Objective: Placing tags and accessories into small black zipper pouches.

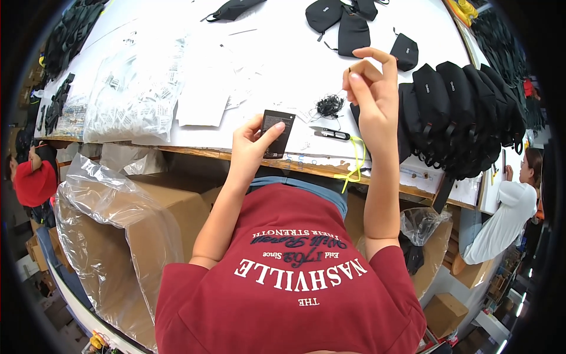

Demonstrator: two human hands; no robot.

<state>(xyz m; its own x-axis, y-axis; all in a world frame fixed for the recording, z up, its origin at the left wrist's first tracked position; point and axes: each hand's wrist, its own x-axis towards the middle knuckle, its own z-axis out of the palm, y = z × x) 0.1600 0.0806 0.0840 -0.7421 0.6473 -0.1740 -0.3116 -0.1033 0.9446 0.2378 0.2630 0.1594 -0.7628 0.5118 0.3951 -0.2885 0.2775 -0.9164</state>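
Observation:
My left hand (250, 141) grips a black hang tag (276, 134) with small pale print, the thumb flat across its face, just over the table's front edge. My right hand (374, 88) is raised to the right, with thumb and fingertips drawn together. A tiny dark speck shows at those fingertips; what it belongs to is too small to tell. Between the hands, a tangle of thin black strings (329, 106) lies on the white table. Nearer to me rest black thread snips (331, 133) with a yellow-green ribbon (357, 159) that hangs over the edge.
Black pouches (354, 32) lie at the far side, and a heap of black bags (454, 106) fills the right. A clear bag of white labels (132, 94) and white sheets (203, 100) lie left. Plastic-lined cartons (118, 218) stand below. Another person (507, 206) sits at right.

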